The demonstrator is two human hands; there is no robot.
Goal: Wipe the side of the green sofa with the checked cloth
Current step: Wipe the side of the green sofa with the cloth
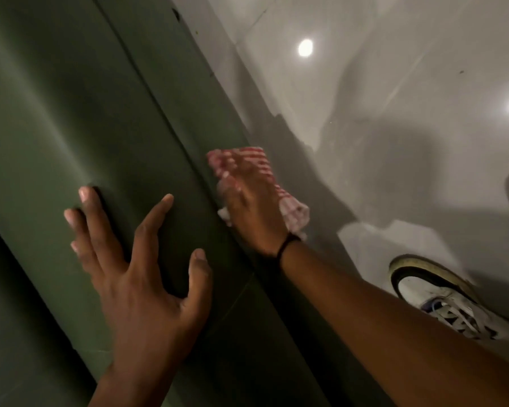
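Sofa (71,113), green and smooth, is filling the left half of your view, its rounded arm running from the top edge down to the bottom edge, with a stitched seam following its length. Your left hand (135,277) is lying flat on top of that arm, fingers spread apart and empty, the fingertips pressing slight dents into the upholstery. Your right hand (247,201) is reaching over the arm's outer edge and pressing the checked cloth (291,207), red and white, against the side of the sofa just past the seam; the fingers are lying stretched over the bunched cloth, pinning it to the side, with folds sticking out above the fingertips and below the wrist. A dark band (285,248) is sitting around that wrist. Beyond the sofa's side, the glossy pale floor (394,83) is reflecting two round lights, and a white laced shoe (441,301) is standing on it near the right forearm, close to the sofa's base.
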